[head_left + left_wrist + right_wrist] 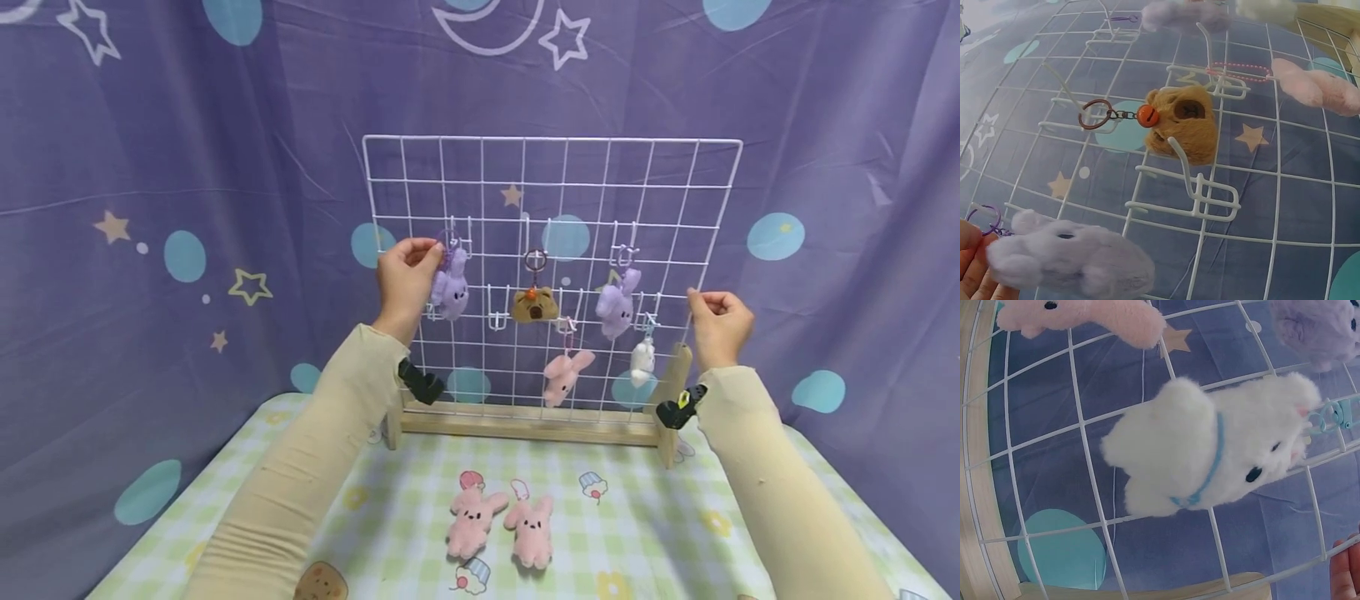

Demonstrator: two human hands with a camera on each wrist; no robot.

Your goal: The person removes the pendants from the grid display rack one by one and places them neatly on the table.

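Observation:
My left hand pinches the purple ring of a lilac plush bunny keychain at a hook on the left part of a white wire grid. The bunny hangs below the fingertips and lies across the lower left of the left wrist view. At the grid's right edge, my right hand grips the side wire between thumb and fingers. Close beside it hangs a white plush keychain with a blue collar, its teal clasp up at a hook.
A brown bear-head keychain, a pink bunny keychain and another lilac bunny hang on the grid. A bare hook sits left of the bear. The wooden base stands on a checked tablecloth, behind two pink bunnies.

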